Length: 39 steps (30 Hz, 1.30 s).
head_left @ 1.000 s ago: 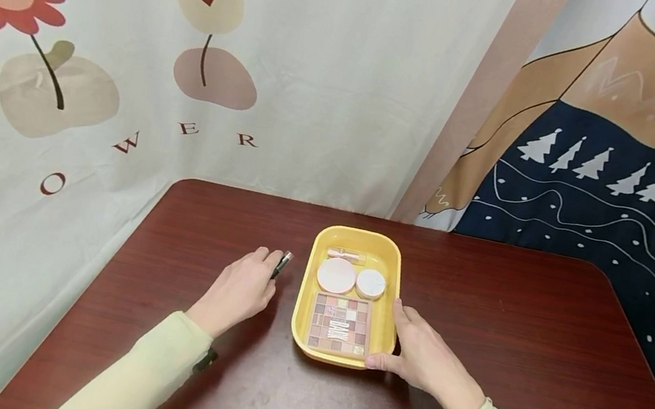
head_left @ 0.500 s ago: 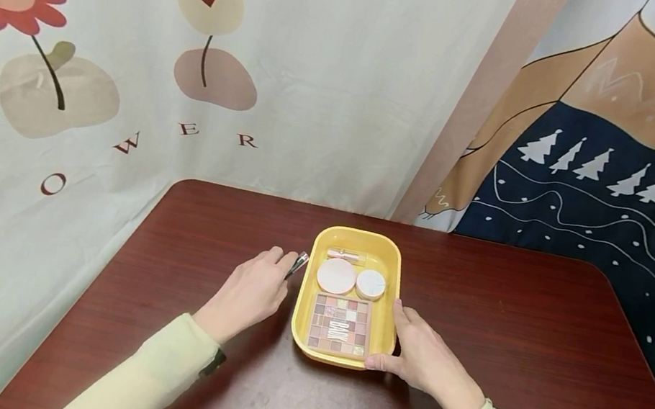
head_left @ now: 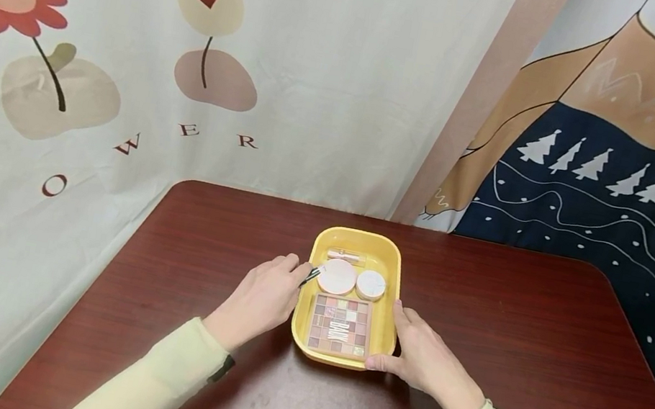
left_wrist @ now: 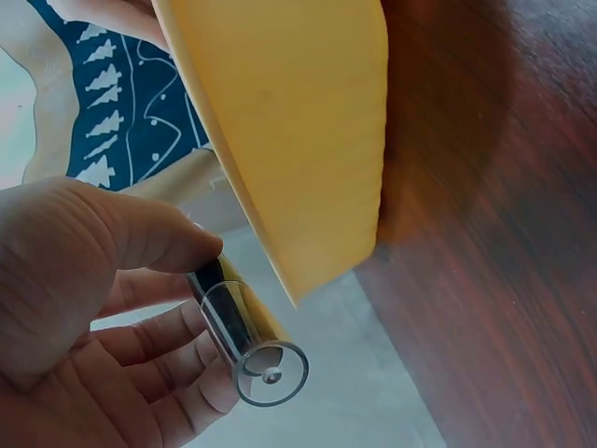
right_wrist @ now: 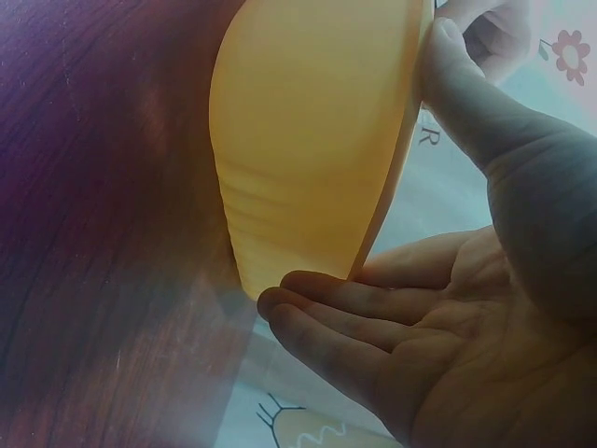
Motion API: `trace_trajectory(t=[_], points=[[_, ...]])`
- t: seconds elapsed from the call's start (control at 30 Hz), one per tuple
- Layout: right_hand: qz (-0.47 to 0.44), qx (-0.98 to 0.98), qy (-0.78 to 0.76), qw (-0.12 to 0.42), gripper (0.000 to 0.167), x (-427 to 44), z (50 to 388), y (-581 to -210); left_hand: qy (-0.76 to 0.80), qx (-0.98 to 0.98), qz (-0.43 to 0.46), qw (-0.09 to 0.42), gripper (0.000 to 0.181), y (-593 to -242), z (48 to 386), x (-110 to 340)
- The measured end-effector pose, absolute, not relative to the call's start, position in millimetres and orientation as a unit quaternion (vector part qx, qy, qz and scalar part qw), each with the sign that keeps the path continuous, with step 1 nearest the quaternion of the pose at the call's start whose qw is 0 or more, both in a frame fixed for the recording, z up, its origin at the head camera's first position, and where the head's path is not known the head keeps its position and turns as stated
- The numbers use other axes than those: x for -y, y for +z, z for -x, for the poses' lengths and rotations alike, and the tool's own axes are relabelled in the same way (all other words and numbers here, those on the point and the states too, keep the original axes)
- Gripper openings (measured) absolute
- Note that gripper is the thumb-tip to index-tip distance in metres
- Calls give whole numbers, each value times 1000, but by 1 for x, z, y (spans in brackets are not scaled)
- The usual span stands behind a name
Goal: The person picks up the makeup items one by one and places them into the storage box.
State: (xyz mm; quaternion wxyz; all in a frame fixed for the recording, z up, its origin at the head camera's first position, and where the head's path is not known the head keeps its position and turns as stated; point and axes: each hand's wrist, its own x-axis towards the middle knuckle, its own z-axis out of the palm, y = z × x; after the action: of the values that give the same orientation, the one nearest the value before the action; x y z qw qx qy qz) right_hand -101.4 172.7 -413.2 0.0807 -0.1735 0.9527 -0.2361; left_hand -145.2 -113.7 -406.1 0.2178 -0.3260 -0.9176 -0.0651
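In the head view my left hand (head_left: 265, 296) is at the left rim of a yellow tray (head_left: 396, 260). Thumb and fingers pinch a dark lipstick (left_wrist: 244, 322) with a clear cap, its capped end reaching over the rim. My right hand (head_left: 429, 350) rests against the tray's near right side, thumb at the rim and fairly straight fingers touching the outer wall. Inside the tray lie an eyeshadow palette (head_left: 340, 325), a larger round compact (head_left: 337, 276), a smaller white round case (head_left: 370, 285) and a pink slim tube (head_left: 346, 256).
The tray stands on a dark red-brown wooden table (head_left: 511, 317). Behind the table hangs a pale curtain (head_left: 335, 89) with flower prints, and a navy cloth (head_left: 598, 201) with tree prints hangs at the right.
My left hand has moved right with the lipstick, from beside the tray to its left rim. The right hand and the tray stay where they were.
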Motion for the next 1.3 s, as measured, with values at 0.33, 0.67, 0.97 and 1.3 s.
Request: trace_trajectory(t=[0.33,0.67,0.97,1.3], points=[[170,-953,-237,81,109,-172,103,-414,-62,916,338,206,32,-403,141,99],[169,-953,-239,82,109,-173,102,-414,-76,914,344,203,41,-400,139,83],[174,-952,-242,75,107,-174,102,-415,-85,907,359,205,38,-402,138,67],[175,-951,-245,73,107,-174,102,-415,-105,910,359,178,30,-405,135,53]])
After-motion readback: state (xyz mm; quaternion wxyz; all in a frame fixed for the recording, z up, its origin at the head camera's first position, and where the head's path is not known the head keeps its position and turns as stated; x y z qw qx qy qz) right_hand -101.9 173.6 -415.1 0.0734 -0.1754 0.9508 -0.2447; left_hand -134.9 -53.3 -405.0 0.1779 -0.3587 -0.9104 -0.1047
